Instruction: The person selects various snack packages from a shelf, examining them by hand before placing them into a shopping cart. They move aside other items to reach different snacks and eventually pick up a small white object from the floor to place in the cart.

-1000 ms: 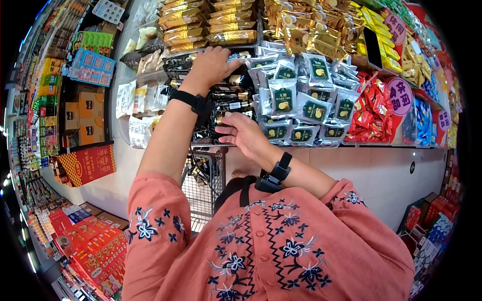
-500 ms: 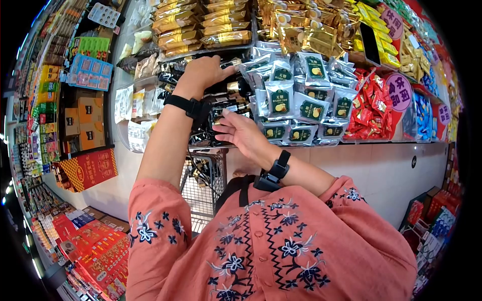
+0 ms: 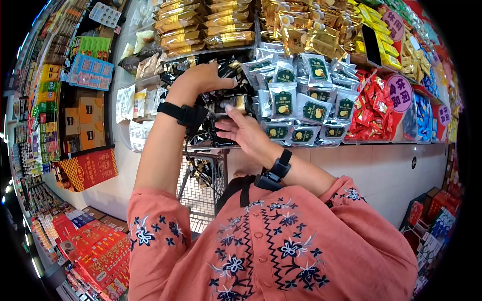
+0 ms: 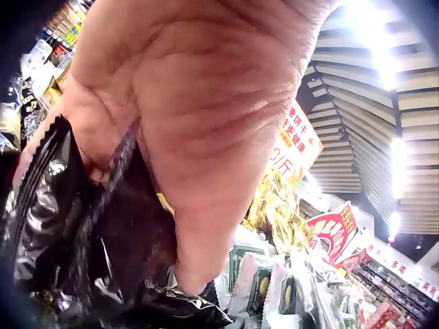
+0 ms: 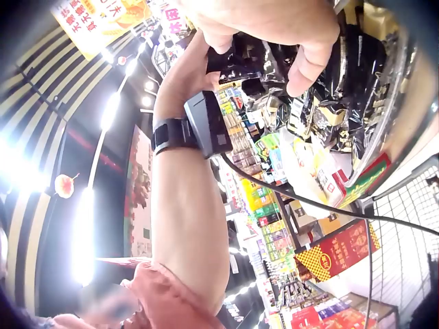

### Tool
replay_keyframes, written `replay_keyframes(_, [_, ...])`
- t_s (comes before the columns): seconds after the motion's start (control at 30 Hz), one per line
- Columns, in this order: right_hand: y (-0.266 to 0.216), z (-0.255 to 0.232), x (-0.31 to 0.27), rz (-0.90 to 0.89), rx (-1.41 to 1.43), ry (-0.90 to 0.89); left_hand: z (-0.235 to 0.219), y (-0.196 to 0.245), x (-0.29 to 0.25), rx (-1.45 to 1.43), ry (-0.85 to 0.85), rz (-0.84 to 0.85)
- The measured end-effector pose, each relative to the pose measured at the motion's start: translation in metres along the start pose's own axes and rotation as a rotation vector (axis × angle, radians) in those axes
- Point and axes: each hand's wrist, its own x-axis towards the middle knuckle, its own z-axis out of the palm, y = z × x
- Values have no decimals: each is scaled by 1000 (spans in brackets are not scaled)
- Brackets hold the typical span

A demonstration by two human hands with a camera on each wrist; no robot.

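Observation:
My left hand [image 3: 198,79] reaches down into a pile of black snack packets [image 3: 228,65] in a clear bin, its thumb pointing right. In the left wrist view a glossy black packet [image 4: 127,212] runs up into the hollow between thumb and curled fingers, and the hand grips it; the fingertips are hidden. My right hand [image 3: 247,133] is at the front of the same bin, palm turned inward, fingers loosely extended beside the black packets. Nothing shows in its grasp. Silver packets with green labels [image 3: 281,103] lie just right of both hands.
Gold-wrapped snacks [image 3: 183,25] fill the bins behind, with red packets [image 3: 372,110] to the right. White packets [image 3: 131,100] lie at the left. A dark phone-like slab [image 3: 372,46] stands among yellow packets. Below the bin's edge is a wire cart [image 3: 203,188]; a cable [image 5: 302,197] hangs across the right wrist view.
My left hand has drawn slightly toward me, its fingers bending down into the black packets, which have shifted beneath it. The right hand stays almost in place.

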Motion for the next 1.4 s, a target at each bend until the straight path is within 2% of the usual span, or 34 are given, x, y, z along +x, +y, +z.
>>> replay_keyframes(0.1, [1, 0, 3, -20, -3, -1, 7, -7, 0, -37, 57, 50])
replay_keyframes(0.13, [1, 0, 3, -28, -6, 6, 13, -10, 1, -81, 130, 108])
replay_keyframes(0.23, [2, 1, 4, -32, -10, 12, 17, -6, -2, -209, -6, 12])
replay_keyframes(0.37, [2, -2, 4, -9, 1, 12, 6, 3, -17, -226, -9, -4])
replay_keyframes(0.47, [1, -3, 1, 0, -40, -14, -5, 9, -25, -117, -66, -27])
replay_keyframes(0.57, [0, -1, -2, 4, -59, -3, -4, 1, -22, -110, -81, -37])
replay_keyframes(0.77, [2, -4, 5, -4, -74, -14, 21, -9, -1, -292, 2, 45])
replay_keyframes(0.83, [3, -5, 5, -22, -51, -27, 17, -9, 0, -415, -89, -3])
replay_keyframes(1.0, [5, -1, 2, -8, -60, 37, 8, -9, -3, -361, -144, -48])
replay_keyframes(1.1, [0, 3, -4, 10, -86, 48, 5, -8, -9, -349, -75, -47])
replay_keyframes(1.17, [-1, 6, -4, -1, -94, 57, 0, -6, -15, -355, -86, -40])
replay_keyframes(1.3, [1, 1, -2, 12, -88, 7, -13, 2, -32, -334, -101, -13])
replay_keyframes(1.4, [3, 1, -3, 11, -94, -38, -13, 0, -38, -267, -46, -19])
